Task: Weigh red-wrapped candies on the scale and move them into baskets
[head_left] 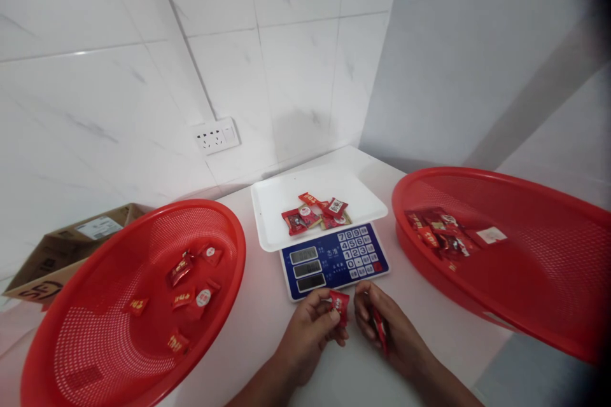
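My left hand (310,334) is closed on a small red snack packet (339,306), pinched between thumb and fingers in front of the scale. Beside it, my right hand (389,327) curls around a narrow red item (380,329); most of it is hidden by the fingers, so its kind is unclear. Just beyond both hands stands a digital weighing scale (334,259) with a blue keypad panel. On its white tray (277,200) lie several red and gold packets (305,219) in a loose pile.
To the left a tilted red plastic basket (233,248) holds several small red packets, with a cardboard box (52,254) behind it. Another red basket (477,173) on the right contains a heap of packets. A wall socket (216,135) sits on the tiled wall.
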Available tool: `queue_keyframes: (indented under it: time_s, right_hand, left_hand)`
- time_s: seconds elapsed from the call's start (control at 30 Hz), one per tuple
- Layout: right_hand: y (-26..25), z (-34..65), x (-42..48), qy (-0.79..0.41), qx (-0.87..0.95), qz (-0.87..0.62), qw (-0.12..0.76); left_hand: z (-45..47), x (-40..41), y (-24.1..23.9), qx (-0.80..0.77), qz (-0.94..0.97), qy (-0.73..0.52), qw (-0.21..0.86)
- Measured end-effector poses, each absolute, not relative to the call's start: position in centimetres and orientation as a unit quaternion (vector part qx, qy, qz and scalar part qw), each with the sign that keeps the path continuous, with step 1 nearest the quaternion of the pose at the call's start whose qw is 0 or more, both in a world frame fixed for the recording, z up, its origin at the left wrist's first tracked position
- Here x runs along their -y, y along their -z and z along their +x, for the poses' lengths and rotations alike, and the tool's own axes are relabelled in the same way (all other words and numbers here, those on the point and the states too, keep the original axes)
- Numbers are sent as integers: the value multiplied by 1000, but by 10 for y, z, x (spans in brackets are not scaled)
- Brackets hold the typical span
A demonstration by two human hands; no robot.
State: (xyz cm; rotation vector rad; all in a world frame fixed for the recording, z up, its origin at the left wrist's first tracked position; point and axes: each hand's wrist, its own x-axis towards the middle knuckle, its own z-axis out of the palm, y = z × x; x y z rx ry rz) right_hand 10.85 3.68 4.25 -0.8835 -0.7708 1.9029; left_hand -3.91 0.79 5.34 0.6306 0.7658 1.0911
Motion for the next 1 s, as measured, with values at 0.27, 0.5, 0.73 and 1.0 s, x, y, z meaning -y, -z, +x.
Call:
queue_keyframes:
  time_s: [0.27, 0.5, 0.73, 1.0]
  right_hand:
    - [-40, 104, -33, -692, 489, -411, 336]
    - [-41, 104, -32, -656, 516, -435, 339]
    - [-39, 104, -33, -669, 496, -430, 350]
    - [-43, 104, -31, -698, 485, -413, 328]
  left_hand:
    - [-39, -5, -48, -406, 368, -459, 699]
    - [-38, -6, -47, -424, 383, -465, 677]
    - [-34, -3, -44, -466, 436, -412, 650]
    - [-36, -3, -47, -440, 432, -404, 675]
